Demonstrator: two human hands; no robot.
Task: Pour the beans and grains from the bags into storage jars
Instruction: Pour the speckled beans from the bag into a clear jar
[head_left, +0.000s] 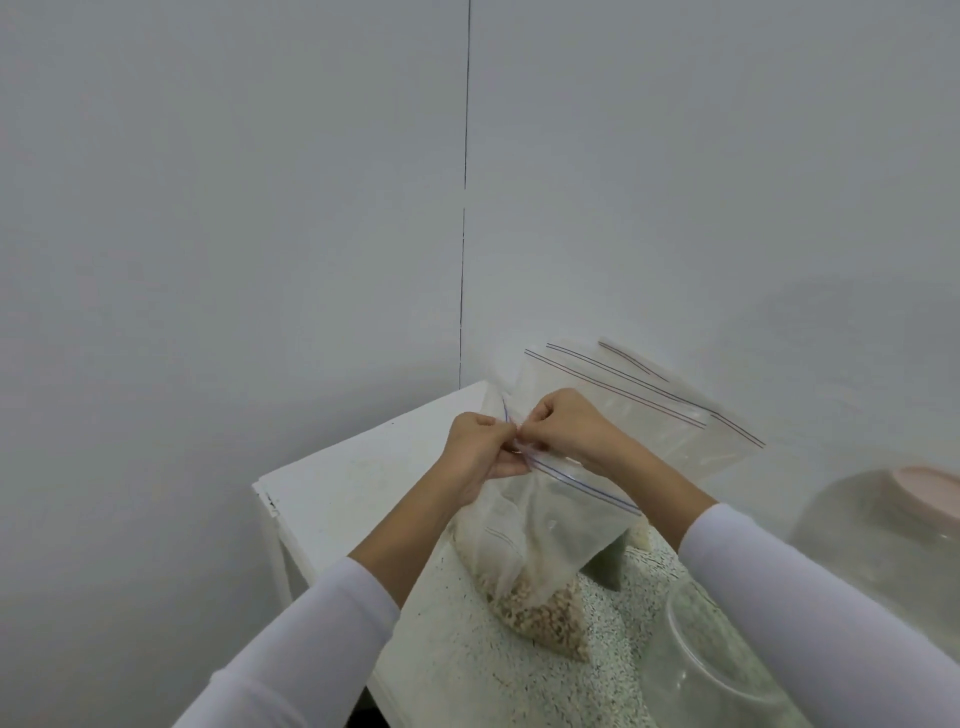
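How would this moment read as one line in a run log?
step: opening zip bag | left hand: pinches zip strip | right hand: pinches zip strip | zip bag: upright on table, beans at bottom

The person wears a long-sleeved white top of smooth, close-fitting fabric. Either side of the zip bag (561, 519), the left sleeve (311, 629) and the right sleeve (810, 587) end partway along the forearm, leaving wrists, left hand (480, 449) and right hand (563, 426) bare, without rings or watch.
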